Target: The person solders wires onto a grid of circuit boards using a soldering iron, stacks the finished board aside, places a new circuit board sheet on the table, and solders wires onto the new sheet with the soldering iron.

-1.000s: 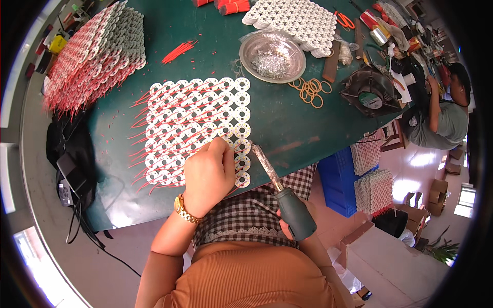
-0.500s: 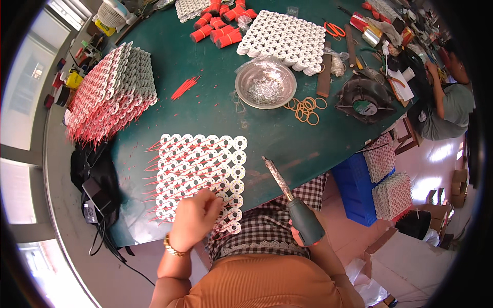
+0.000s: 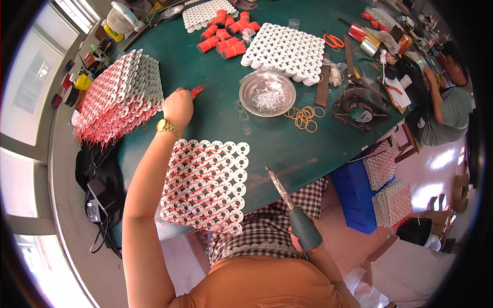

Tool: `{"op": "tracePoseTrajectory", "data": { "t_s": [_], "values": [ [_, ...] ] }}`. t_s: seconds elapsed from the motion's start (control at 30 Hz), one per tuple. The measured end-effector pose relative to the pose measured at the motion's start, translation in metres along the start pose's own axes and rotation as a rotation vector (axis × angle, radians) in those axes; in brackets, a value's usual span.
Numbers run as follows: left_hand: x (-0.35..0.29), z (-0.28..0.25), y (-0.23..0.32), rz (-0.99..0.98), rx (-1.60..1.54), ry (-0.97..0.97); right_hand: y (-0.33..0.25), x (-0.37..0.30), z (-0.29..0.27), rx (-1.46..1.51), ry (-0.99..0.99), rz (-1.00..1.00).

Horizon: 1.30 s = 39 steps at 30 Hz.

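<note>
My left hand (image 3: 177,109), with a gold watch on its wrist, is curled down over a small pile of thin red wires (image 3: 197,92). Its fingertips are mostly hidden, and the wire ends stick out to the right of it. In my right hand (image 3: 296,241) is a soldering iron (image 3: 305,229) with a dark green handle, held over my lap with its tip pointing up toward the table. A panel of white round boards (image 3: 215,177) lies at the near table edge, with red wires across its rows. My left forearm covers part of its left side.
A stack of wired boards (image 3: 120,97) stands at the left. Farther back are red wire bundles (image 3: 226,46), bare white boards (image 3: 282,51) and a metal bowl (image 3: 267,92) of silvery bits. Rubber bands (image 3: 304,119) and a black fan (image 3: 362,105) lie rightward. A person (image 3: 446,108) sits far right.
My left hand has left the near part of the board panel and reached forward to the loose red wires. The soldering iron stays in my right hand, nearly still. The view has shifted slightly.
</note>
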State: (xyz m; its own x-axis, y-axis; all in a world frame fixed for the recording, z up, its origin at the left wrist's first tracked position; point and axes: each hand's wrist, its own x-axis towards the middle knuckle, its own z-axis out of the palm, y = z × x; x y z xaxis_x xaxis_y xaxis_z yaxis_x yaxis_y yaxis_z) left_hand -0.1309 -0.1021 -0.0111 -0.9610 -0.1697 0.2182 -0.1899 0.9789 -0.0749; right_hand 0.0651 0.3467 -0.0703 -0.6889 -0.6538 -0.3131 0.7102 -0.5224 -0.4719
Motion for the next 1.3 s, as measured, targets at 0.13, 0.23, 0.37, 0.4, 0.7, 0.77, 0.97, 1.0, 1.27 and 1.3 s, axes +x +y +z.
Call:
{"op": "tracePoseTrajectory", "data": {
  "t_s": [0.13,0.23,0.37,0.4,0.7,0.77,0.97,1.0,1.27,1.3],
  "values": [
    [-0.009,-0.004,0.011,-0.01,0.081,0.05,0.042,-0.006,-0.08,-1.511,0.034,-0.504],
    [-0.007,-0.006,0.009,-0.009,0.018,0.082,0.033,-0.003,-0.073,-0.677,0.373,0.111],
    [-0.005,-0.009,-0.001,-0.005,-0.091,0.089,0.027,-0.003,-0.057,-1.18,0.03,-0.236],
    [-0.006,-0.01,-0.005,0.046,-0.078,0.089,0.026,0.001,-0.054,-1.114,-0.008,-0.298],
    [-0.01,-0.01,-0.011,0.338,0.071,0.605,0.016,0.019,-0.02,-1.131,0.242,-0.201],
    [-0.019,-0.015,-0.006,0.289,-0.005,0.536,0.011,0.024,-0.015,-1.375,0.159,-0.489],
    [-0.071,-0.061,0.05,-0.165,-0.958,-0.035,0.002,0.034,0.004,-1.496,0.084,-0.743],
    [-0.078,-0.065,0.057,-0.175,-0.999,-0.095,0.003,0.036,0.007,-1.396,0.084,-0.671],
    [-0.111,-0.042,0.082,0.075,-0.9,-0.031,-0.002,0.051,0.042,-0.774,-0.002,-0.498],
    [-0.112,-0.042,0.082,0.07,-0.91,-0.036,-0.003,0.051,0.044,-0.789,-0.008,-0.476]
  ]
}}
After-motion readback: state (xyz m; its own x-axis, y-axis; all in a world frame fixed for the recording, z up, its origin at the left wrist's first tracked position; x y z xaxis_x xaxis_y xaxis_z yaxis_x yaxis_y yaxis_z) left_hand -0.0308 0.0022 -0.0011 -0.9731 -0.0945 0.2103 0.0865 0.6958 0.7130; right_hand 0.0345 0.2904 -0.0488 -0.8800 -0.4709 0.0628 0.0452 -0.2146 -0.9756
